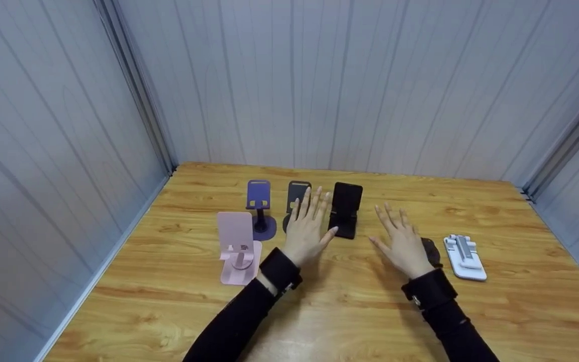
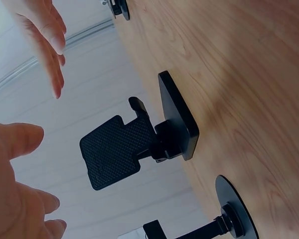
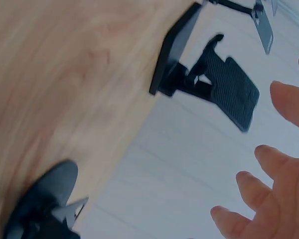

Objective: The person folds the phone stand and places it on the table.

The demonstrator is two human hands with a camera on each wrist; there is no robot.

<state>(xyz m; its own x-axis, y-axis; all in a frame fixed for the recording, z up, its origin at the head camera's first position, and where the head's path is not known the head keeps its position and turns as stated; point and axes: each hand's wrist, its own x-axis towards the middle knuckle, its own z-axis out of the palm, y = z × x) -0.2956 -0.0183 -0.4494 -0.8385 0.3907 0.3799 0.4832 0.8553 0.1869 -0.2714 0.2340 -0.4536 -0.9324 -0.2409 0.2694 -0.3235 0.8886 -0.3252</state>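
Observation:
My left hand (image 1: 305, 235) hovers with spread, straight fingers over the table, partly covering a dark grey phone stand (image 1: 297, 193). Between the hands, farther back, stands a black phone stand (image 1: 347, 198) with a tilted plate; its textured plate (image 2: 114, 152) shows in the left wrist view. My right hand (image 1: 401, 246), fingers also spread, holds nothing. Beside its wrist sits a dark stand (image 1: 431, 251), partly hidden by the hand. In the right wrist view that hand's fingers (image 3: 254, 191) are apart from the black stand (image 3: 231, 87), and a dark round base (image 3: 50, 196) shows lower left.
Left of the hands are a purple phone stand (image 1: 259, 193) and, nearer, a pink phone stand (image 1: 235, 231). A white folded stand (image 1: 470, 266) lies at the right. Pale panels (image 1: 289, 85) wall in the wooden table (image 1: 350, 317) at the back and sides.

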